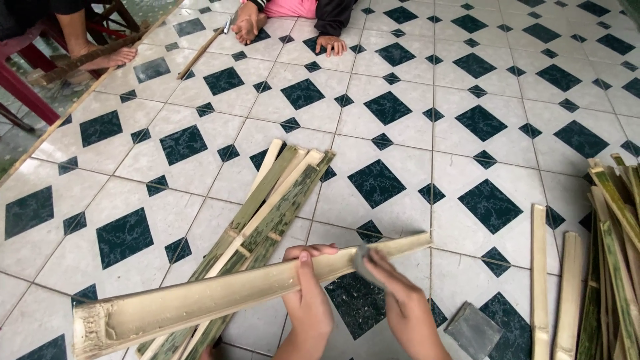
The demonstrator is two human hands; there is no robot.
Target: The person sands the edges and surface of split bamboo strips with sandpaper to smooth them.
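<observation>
The tiled floor (467, 80) takes up almost everything here, pale squares set with dark green diamonds, and all the work lies straight on it; I see no basket, box or tray holding any of the pieces.

Next in size is the long split bamboo half (200, 300), hollow side up, stretching from the lower left corner up toward the middle. It crosses over a loose bundle of green and pale bamboo strips (277, 193) that fans out on the tiles behind it. At the right edge a second stack of bamboo slats (617, 253) lies heaped, with two pale slats (553, 287) flat on the floor just beside it.

The person's left hand (308, 297) is wrapped around the bamboo half near its right end, fingers curled over the far edge, thumb on the near side. The right hand (403, 307) is closed around a small grey pad (363, 259), which it presses against the hollow of the bamboo just beside the left hand. Another grey square pad (473, 330) lies on the tiles near the right wrist.

At the top, another person's hands (287, 30) rest on the floor, one touching a thin stick (200, 53). At the upper left a bare foot (110, 59) sits by red chair legs (27, 80).
</observation>
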